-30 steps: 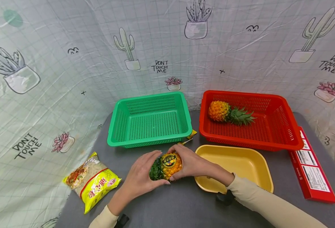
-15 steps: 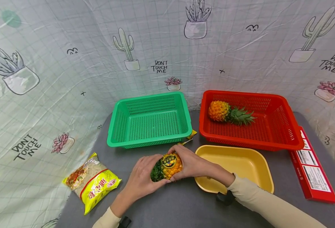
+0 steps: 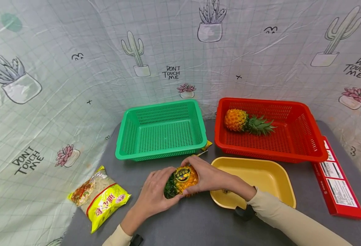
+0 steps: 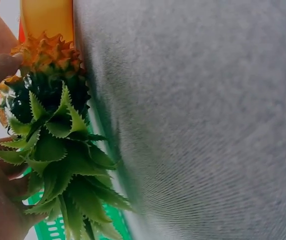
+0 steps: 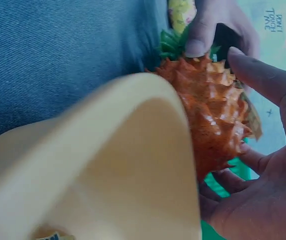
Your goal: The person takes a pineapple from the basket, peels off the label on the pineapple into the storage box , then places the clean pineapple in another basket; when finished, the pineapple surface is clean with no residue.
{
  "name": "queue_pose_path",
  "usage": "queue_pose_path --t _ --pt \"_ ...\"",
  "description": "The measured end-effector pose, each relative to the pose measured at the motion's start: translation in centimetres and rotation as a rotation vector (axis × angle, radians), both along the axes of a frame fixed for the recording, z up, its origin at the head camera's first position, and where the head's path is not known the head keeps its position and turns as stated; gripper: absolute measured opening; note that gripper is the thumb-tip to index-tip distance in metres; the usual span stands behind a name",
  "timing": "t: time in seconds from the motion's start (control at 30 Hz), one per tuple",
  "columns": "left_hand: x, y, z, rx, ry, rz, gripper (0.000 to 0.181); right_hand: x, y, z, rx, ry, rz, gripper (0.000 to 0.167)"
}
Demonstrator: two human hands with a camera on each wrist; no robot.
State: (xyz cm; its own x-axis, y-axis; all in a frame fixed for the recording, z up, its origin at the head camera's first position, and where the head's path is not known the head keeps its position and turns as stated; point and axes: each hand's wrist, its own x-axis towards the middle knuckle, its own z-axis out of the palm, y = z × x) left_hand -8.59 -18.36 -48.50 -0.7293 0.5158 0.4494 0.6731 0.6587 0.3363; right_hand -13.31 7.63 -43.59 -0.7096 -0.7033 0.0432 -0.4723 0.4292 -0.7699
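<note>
A pineapple (image 3: 186,181) with a round black-and-gold label lies over the grey table, its leafy end to the left. My left hand (image 3: 157,188) holds it around the green leaf end; the crown of leaves (image 4: 68,165) shows fully in the left wrist view. My right hand (image 3: 209,176) grips the orange body, thumb at the near side and fingers at the far side. In the right wrist view the spiky fruit body (image 5: 208,110) sits between both hands, partly hidden by the yellow basin's rim. Another pineapple (image 3: 237,120) lies in the red basket (image 3: 291,143).
A yellow basin (image 3: 272,181) stands under my right forearm, a small label inside it. Behind are a green basket (image 3: 165,136) and a yellow packet corner (image 3: 206,146). A yellow food bag (image 3: 102,200) lies left, a red box (image 3: 338,186) right.
My left hand has shifted slightly to the right, and the pineapple has shifted a little right with it. Both hands keep hold of it. Baskets, bag and box stay put.
</note>
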Motion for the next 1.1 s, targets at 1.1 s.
queue_pose_path --t 1.1 --pt "-0.18 0.23 -0.18 -0.019 0.013 0.015 0.084 -0.12 -0.28 0.94 -0.069 0.046 -0.204 0.014"
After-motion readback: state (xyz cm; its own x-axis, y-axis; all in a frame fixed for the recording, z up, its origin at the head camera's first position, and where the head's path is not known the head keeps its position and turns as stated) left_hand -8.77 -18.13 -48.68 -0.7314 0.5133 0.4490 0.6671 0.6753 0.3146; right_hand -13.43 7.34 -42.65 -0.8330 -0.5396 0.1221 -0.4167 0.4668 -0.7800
